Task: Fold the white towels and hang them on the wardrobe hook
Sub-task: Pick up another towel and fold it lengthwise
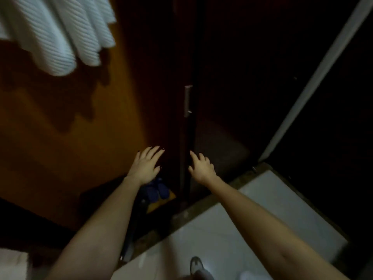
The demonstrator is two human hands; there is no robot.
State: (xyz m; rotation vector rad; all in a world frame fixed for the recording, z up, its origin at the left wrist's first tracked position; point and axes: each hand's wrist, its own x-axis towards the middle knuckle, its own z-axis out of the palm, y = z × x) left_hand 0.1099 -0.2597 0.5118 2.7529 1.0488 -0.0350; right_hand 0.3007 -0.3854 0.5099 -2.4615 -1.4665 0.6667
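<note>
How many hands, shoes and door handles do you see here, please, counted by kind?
Bare hands: 2, the left hand and the right hand
Dark blue shoes: 2, side by side
Pale grey-white shoe: 1
Silver metal door handle: 1
Total: 6

Left hand (145,166): reached forward, palm down, fingers straight and a little spread, holding nothing.
Right hand (201,168): reached forward beside the left, fingers loosely spread, holding nothing.
Forearms: both bare, stretched out, coming closer toward the hands.
</note>
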